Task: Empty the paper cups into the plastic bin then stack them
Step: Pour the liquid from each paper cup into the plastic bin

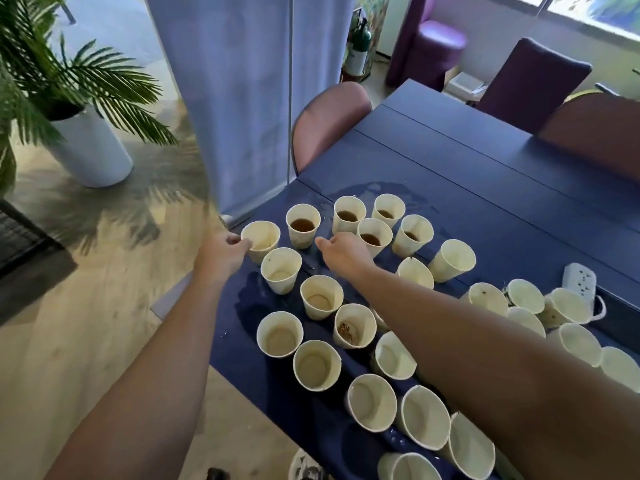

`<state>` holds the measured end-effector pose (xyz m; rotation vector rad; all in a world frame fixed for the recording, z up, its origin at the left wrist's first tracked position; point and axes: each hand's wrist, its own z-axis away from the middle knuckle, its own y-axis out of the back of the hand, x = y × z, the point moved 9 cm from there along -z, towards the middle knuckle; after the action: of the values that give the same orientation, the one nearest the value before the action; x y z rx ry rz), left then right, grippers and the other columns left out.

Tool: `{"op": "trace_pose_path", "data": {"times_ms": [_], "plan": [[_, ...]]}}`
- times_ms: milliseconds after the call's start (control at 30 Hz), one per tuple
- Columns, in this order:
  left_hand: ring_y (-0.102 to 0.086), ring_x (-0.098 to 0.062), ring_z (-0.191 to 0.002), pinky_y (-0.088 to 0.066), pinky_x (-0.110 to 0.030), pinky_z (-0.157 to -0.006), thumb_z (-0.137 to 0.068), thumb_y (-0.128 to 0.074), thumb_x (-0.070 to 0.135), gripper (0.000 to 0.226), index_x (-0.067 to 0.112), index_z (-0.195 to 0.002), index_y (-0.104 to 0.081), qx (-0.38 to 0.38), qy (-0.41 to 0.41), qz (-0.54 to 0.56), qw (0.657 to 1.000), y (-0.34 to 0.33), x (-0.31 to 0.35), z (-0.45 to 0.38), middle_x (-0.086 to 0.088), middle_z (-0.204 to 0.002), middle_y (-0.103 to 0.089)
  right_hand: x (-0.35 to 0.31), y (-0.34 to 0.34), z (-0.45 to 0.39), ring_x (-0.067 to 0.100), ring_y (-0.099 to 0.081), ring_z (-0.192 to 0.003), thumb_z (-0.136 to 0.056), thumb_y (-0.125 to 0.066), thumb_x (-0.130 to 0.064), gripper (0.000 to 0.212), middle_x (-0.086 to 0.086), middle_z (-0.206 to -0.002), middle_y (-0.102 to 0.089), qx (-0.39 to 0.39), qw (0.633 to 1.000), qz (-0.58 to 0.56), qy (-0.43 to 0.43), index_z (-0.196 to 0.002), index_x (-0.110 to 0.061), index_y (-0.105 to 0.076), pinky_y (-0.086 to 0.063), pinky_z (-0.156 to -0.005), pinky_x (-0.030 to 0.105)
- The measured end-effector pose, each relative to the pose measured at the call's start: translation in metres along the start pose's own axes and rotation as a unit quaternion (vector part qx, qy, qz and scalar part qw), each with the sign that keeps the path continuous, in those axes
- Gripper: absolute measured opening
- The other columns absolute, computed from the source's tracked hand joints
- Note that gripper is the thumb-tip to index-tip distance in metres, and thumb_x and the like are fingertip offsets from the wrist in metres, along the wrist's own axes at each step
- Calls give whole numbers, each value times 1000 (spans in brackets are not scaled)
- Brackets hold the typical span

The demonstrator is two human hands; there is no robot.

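Observation:
Several cream paper cups stand on the blue table (467, 188). Some at the far end hold brown liquid, such as one cup (303, 227); one near cup (354, 327) holds brown scraps. My left hand (225, 254) pinches the left rim of the far-left cup (262, 237), which is upright on the table corner. My right hand (343, 252) hovers between the brown-liquid cup and another filled cup (374, 236), with its fingers loosely curled and holding nothing. I cannot make out a plastic bin for certain.
Wet patches lie on the table at the far end (374, 188) and near the left edge (249, 299). A white power strip (581, 282) sits at the right. Chairs (329, 119) surround the table. A potted palm (86, 147) and a blue panel (242, 98) stand left. A white object (304, 465) shows below the table edge.

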<state>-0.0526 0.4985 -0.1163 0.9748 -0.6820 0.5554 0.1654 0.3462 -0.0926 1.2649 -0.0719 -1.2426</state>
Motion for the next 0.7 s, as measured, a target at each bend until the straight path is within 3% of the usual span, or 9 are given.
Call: {"op": "trace_pose_path", "data": {"times_ms": [67, 133, 233, 300, 367, 500, 700], "plan": [[-64, -24, -107, -49, -39, -97, -90, -64, 44, 40, 19, -121, -69, 30, -10, -15, 999, 10, 4, 7, 1, -118, -70, -3, -3, -7, 23, -67, -75, -101, -44, -52, 51, 8, -78, -70, -18, 999, -25, -15, -87, -9, -68, -59, -78, 43], [-61, -23, -114, -48, -38, -98, -94, -63, 35, 38, 18, -128, -65, 68, -36, -8, 997, 16, 16, 22, 1, -123, -67, -5, -4, -14, 23, -68, -77, -102, -40, -52, 52, 9, -86, -73, -21, 998, -49, -32, -89, -9, -67, -57, -74, 37], [-61, -19, -97, -44, -29, -84, -93, -62, 20, 30, 20, -123, -67, 84, -104, 13, 991, 12, 41, 53, 3, -106, -67, -7, -11, -23, 20, -65, -68, -103, -33, -53, 57, 9, -85, -73, -32, 995, -77, -64, -95, -8, -68, -53, -70, 34], [-57, -15, -89, -39, -20, -76, -92, -63, 15, 28, 20, -118, -69, 72, -141, 30, 987, 4, 51, 74, 5, -98, -64, -6, -21, -29, 20, -62, -65, -103, -31, -54, 59, 9, -86, -73, -48, 991, -92, -87, -101, -7, -66, -45, -60, 29], [-59, -13, -95, -41, -18, -79, -92, -63, 14, 27, 22, -117, -69, 61, -173, 40, 982, -6, 58, 94, 8, -107, -65, -7, -29, -37, 21, -63, -66, -103, -33, -51, 54, 10, -89, -72, -54, 989, -102, -97, -99, -7, -64, -41, -55, 27], [-59, -7, -103, -48, -25, -86, -94, -62, 17, 27, 28, -118, -67, 42, -195, 65, 978, -22, 56, 122, 18, -112, -62, -16, -33, -51, 22, -61, -72, -101, -41, -28, 28, 11, -90, -67, -61, 989, -120, -68, -93, -9, -59, -46, -54, 25], [-59, -6, -103, -45, -17, -81, -96, -62, 15, 24, 29, -115, -66, 54, -180, 64, 980, -27, 38, 128, 17, -112, -62, -19, -28, -51, 23, -61, -73, -100, -43, -26, 31, 11, -88, -66, -43, 993, -96, -53, -72, -16, -52, -54, -67, 34]]}}
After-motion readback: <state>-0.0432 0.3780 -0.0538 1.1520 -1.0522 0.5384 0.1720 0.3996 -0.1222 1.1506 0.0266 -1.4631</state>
